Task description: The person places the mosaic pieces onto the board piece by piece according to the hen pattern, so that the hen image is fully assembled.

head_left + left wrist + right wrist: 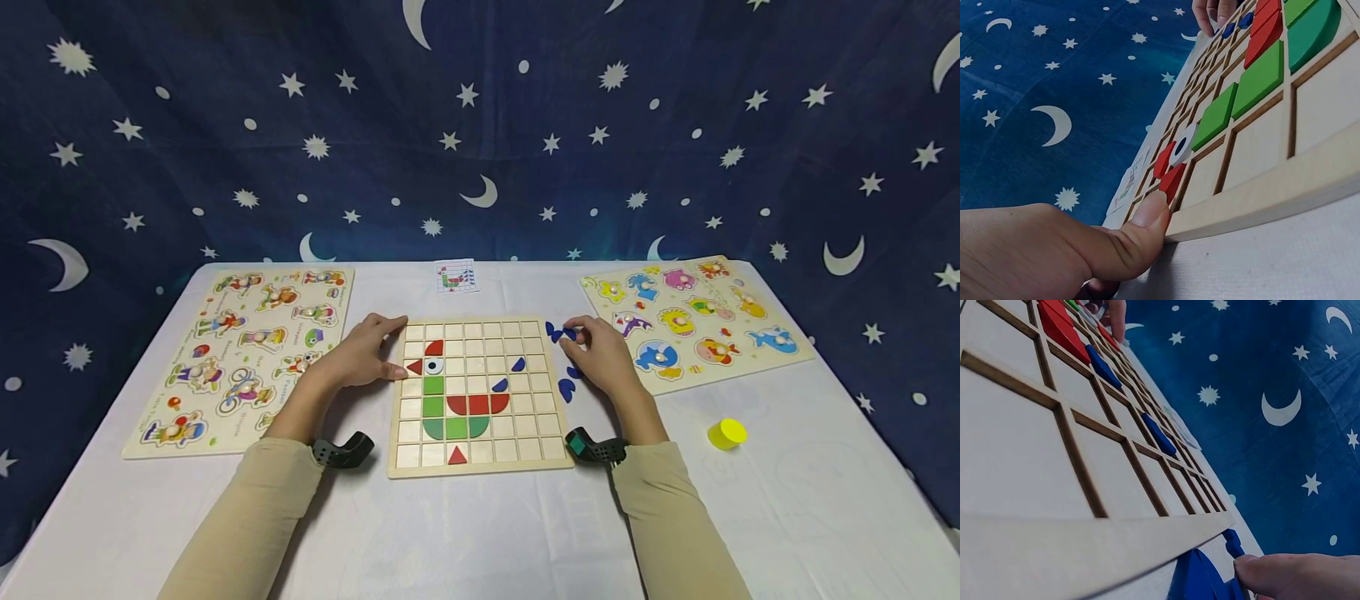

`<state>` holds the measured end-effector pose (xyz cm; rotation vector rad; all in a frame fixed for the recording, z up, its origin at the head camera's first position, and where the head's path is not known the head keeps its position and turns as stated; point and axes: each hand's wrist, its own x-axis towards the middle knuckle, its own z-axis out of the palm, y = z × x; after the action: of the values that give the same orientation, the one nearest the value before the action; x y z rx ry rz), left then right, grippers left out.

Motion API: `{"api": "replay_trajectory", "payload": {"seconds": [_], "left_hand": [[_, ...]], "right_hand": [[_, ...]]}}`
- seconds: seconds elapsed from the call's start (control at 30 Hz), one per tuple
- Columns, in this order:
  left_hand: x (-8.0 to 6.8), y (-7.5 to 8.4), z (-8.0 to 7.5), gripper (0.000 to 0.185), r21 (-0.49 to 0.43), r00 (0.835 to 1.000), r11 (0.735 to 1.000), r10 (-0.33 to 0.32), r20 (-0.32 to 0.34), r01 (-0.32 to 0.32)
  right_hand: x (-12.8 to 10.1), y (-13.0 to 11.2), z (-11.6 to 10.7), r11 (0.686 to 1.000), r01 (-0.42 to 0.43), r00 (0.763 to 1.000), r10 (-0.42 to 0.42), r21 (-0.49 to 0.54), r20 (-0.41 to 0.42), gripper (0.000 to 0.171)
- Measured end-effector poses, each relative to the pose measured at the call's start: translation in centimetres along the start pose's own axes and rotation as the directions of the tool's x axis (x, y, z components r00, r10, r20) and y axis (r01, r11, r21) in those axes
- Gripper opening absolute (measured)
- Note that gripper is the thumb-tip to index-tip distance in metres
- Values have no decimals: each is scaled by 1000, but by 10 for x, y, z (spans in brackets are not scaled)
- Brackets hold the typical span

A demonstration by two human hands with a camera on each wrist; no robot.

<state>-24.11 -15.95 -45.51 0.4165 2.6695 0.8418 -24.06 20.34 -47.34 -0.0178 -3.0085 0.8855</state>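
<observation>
A wooden grid board (442, 472) lies on the table, holding red and green pieces and an eye tile (433, 366) in a bird-like figure. Two blue rounded pieces (1159, 434) sit in cells on its right half. My left hand (363, 354) rests at the board's upper left edge, its thumb (1147, 215) against the frame near a red triangle (415, 367). Past the right edge, my right hand (602, 354) pinches a blue piece (570, 334) between thumb and finger. Several loose blue pieces (566, 389) lie around it. Its fingertips are partly hidden in the right wrist view.
A small pattern card (456, 276) lies behind the board. A wooden picture puzzle (300, 292) with figures is at left, and a sea-animal puzzle (675, 292) at right. The yellow cylinder (727, 433) stands beyond my right forearm. A starry blue cloth (480, 108) hangs behind the table.
</observation>
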Motion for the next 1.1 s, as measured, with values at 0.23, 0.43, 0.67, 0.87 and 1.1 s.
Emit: {"api": "replay_trajectory", "payload": {"seconds": [0.23, 0.43, 0.67, 0.87, 1.1], "left_hand": [[0, 0, 0, 90, 1, 1000, 1000, 7, -3, -7], [0, 0, 0, 90, 2, 1000, 1000, 12, -6, -12], [0, 0, 0, 91, 2, 1000, 1000, -6, -3, 6], [0, 0, 0, 91, 7, 1000, 1000, -4, 0, 4], [0, 1, -1, 90, 8, 1000, 1000, 0, -2, 0]], "right_hand": [[1, -1, 0, 1000, -23, 1000, 23, -5, 4, 39], [0, 0, -2, 1000, 2, 1000, -2, -1, -25, 27], [1, 1, -4, 1000, 3, 1000, -3, 15, -27, 21], [0, 3, -10, 997, -24, 1000, 22, 73, 19, 19], [-1, 4, -18, 995, 0, 998, -7, 104, 60, 19]]}}
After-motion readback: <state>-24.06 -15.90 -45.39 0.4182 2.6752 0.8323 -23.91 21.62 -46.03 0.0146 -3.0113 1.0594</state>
